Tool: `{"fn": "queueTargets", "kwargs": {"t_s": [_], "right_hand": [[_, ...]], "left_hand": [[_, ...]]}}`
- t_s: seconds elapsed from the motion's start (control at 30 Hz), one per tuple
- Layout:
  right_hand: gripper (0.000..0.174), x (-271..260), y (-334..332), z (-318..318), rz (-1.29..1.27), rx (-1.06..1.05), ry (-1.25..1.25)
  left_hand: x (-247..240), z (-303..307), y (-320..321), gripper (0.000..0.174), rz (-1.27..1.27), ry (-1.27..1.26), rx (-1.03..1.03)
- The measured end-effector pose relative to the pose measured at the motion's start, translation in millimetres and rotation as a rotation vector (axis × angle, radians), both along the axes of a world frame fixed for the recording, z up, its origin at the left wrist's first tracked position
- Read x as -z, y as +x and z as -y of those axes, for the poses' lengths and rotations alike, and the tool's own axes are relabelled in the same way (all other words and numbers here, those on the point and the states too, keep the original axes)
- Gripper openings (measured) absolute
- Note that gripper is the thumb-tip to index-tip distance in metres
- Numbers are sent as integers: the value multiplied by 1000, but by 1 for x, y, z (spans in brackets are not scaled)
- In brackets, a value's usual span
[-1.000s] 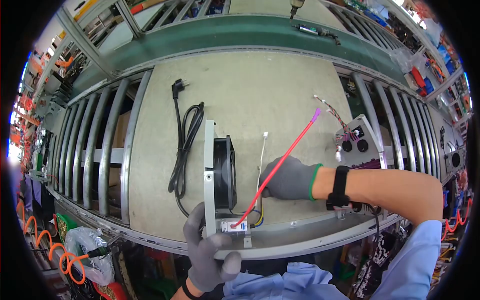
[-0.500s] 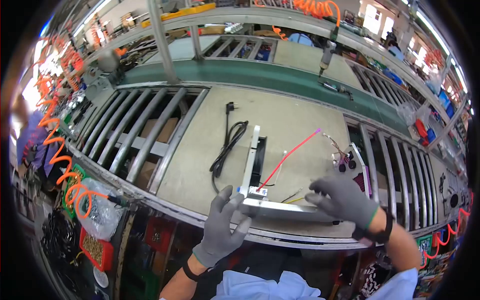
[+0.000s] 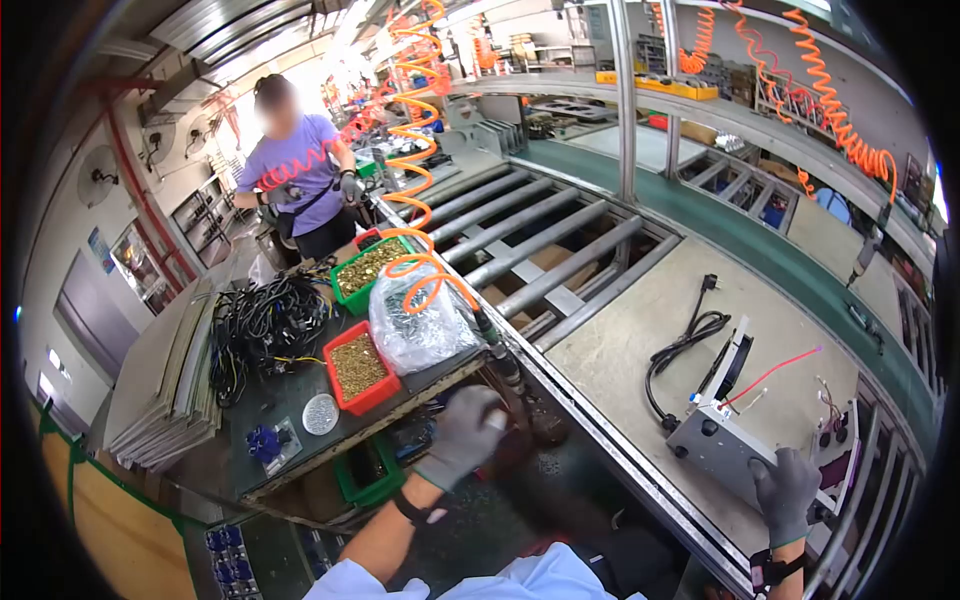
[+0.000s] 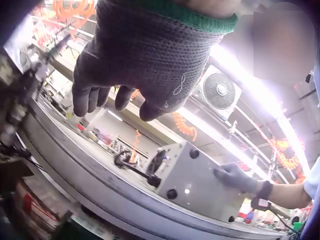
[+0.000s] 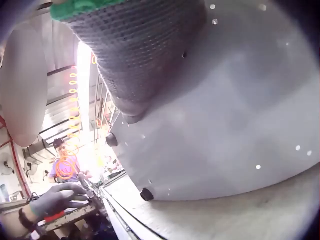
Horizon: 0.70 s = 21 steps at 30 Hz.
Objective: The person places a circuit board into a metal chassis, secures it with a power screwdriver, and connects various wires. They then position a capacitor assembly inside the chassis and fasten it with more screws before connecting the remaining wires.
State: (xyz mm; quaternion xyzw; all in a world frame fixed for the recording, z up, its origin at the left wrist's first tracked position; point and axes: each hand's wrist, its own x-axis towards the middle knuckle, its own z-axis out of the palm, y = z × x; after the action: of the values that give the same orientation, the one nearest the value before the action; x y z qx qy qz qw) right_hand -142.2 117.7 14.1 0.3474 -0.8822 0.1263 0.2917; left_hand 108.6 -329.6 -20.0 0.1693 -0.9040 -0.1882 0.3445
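A grey metal case (image 3: 715, 450) stands on the board, its flat panel with black round feet facing me. My gloved right hand (image 3: 787, 495) grips the panel's upper edge near its right end. In the right wrist view one digit lies along the panel (image 5: 225, 115); the other fingers are hidden. My gloved left hand (image 3: 462, 437) is off the case, over the gap beside the bench, holding nothing, its fingers loosely bent in the left wrist view. Close to it hangs a power screwdriver (image 3: 503, 360) on an orange coiled hose. A black fan (image 3: 740, 365) and red wire (image 3: 775, 373) show behind the panel.
A black power cord (image 3: 665, 365) lies left of the case. On the side table stand a red bin (image 3: 335, 385) and a green bin (image 3: 340, 290) of small brass parts, a plastic bag (image 3: 415, 330) and black cables (image 3: 265, 330). Metal rollers (image 3: 560, 260) flank the board. Another person (image 3: 290, 175) stands beyond.
The head view has swung left. My left hand has left the case corner and moved left toward the hanging screwdriver. My right hand has come from beyond the panel onto its edge.
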Motion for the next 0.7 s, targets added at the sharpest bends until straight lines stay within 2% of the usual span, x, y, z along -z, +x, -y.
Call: {"fn": "queueTargets", "kwargs": {"t_s": [0.1, 0.13, 0.2, 0.27, 0.37, 0.4, 0.47, 0.57, 0.67, 0.7], "right_hand": [[41, -2, 7, 1, 4, -47, -81], [43, -2, 9, 0, 40, -40, -94], [45, -5, 17, -4, 50, -42, -124], [46, -15, 33, -3, -7, -62, -156], [44, -30, 66, -8, 69, -69, -145], [39, -31, 75, -8, 22, -53, -164], [40, -22, 90, -23, 49, -67, -152], [32, -26, 112, -38, 91, -67, -144], [25, -30, 127, -56, 114, -16, -114], [21, -23, 129, -63, 145, 18, -148]], "left_hand": [[-11, 73, 32, 22, 40, -56, -227], [-23, 93, 34, 22, 1, 19, -243], [-18, 157, 36, 22, 56, -201, -293], [-21, 208, 24, 18, 122, -278, -259], [-11, 278, -9, 18, 619, -398, -330], [-9, 290, -16, 18, 628, -359, -306], [-7, 305, -29, 19, 649, -280, -255], [-43, 277, -27, 21, 618, -298, -412], [-82, 260, 9, 24, 771, -225, -644], [-91, 256, 28, 26, 852, -198, -632]]}}
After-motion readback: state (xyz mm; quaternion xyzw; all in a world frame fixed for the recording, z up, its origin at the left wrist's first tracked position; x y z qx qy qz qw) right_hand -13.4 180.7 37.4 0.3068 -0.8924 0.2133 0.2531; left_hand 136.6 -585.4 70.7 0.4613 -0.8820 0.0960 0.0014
